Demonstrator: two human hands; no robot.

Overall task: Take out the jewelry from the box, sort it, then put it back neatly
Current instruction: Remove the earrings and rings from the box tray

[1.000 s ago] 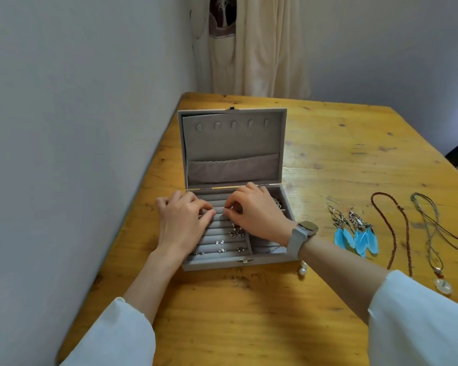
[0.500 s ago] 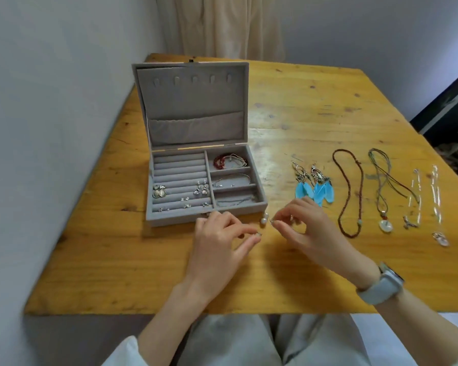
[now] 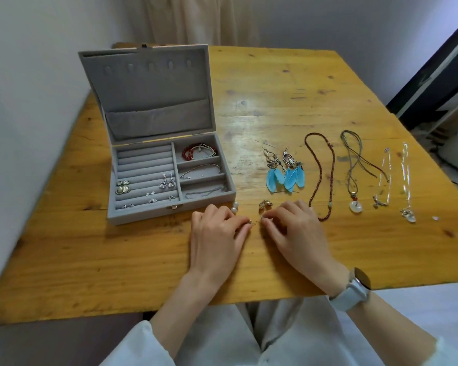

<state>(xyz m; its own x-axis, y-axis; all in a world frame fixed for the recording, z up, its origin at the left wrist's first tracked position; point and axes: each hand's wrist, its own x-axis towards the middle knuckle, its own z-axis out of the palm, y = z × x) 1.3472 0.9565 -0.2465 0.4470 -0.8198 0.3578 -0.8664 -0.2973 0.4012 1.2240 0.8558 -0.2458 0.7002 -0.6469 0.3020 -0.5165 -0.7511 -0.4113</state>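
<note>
In the head view, the grey jewelry box [image 3: 169, 178] stands open on the wooden table [image 3: 275, 101], its lid upright. Inside the box, small silver earrings [image 3: 167, 183] sit on the ring rolls and a red bead bracelet [image 3: 188, 154] lies in the back right compartment. Just in front of the box's right corner, the left hand [image 3: 214, 239] and the right hand [image 3: 296, 233] rest on the table, fingers curled, each pinching a tiny metal piece (too small to name). A pearl earring [image 3: 234, 206] lies touching that corner. To the right of the box lie blue feather earrings [image 3: 284, 177], then a brown bead necklace [image 3: 321, 175], then a cord necklace with white pendant [image 3: 354, 204].
</note>
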